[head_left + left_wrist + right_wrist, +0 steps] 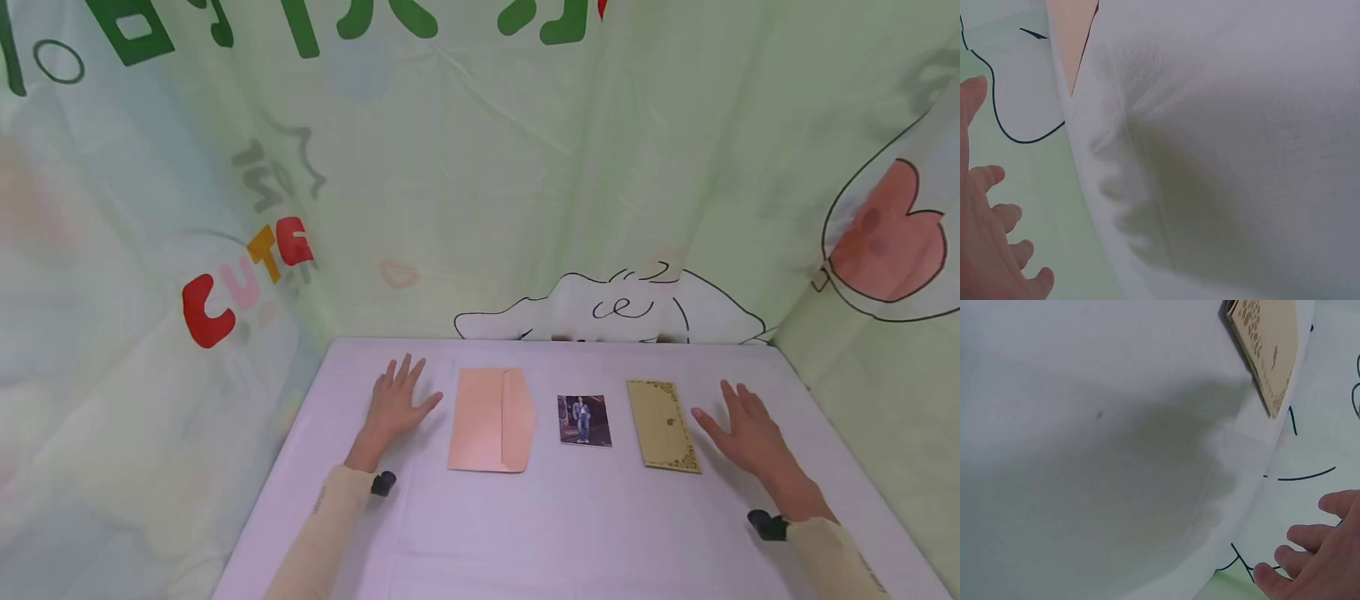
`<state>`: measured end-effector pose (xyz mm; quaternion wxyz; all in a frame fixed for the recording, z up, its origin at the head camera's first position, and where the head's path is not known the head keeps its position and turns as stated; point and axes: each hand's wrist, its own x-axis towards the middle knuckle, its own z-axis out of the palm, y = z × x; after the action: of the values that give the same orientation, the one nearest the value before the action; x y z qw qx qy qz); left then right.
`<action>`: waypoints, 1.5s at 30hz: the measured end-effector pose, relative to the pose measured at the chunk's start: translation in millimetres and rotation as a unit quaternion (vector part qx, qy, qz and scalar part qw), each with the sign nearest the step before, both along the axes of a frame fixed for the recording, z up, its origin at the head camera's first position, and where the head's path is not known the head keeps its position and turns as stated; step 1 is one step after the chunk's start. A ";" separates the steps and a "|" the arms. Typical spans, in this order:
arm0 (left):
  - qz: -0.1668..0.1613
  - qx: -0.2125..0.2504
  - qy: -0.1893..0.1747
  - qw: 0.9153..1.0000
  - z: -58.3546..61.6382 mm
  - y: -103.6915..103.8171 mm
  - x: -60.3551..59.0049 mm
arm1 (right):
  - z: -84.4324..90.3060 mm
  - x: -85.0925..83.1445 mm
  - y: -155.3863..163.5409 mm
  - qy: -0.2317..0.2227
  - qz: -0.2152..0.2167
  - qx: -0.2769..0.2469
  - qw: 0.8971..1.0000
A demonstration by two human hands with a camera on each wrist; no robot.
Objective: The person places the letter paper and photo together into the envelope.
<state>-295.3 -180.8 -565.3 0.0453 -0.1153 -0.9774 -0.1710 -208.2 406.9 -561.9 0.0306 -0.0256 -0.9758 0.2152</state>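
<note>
In the head view, my left hand [393, 404] hovers over the table with its fingers spread, left of a pink envelope [477, 421]. The envelope's flap is unfolded to the right. A small photo [584, 421] of a standing person lies in the middle. Right of it is a tan card [664, 426] with ornamented corners. My right hand [752, 429], fingers spread, is just right of the card and apart from it. The left wrist view has the left hand [991, 212] at its left edge; the right wrist view has the right hand [1316, 550] at lower right. Both hands hold nothing.
A white cloth covers the table [570, 533]. Behind it and along both sides hangs a pale green printed curtain [480, 208] with letters and drawings. Dark wrist devices sit at the left cuff [383, 483] and the right cuff [767, 526].
</note>
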 end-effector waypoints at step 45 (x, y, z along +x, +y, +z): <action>-0.069 -0.063 -0.017 0.996 -14.1 72.3 -1.1 | -4.6 -28.6 -114.1 -0.020 0.070 0.003 0.997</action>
<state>-296.4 -108.5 -579.5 0.0097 -0.1818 -0.9767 -0.1138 -236.9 292.8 -566.5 -0.0044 0.0387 -0.9761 0.2137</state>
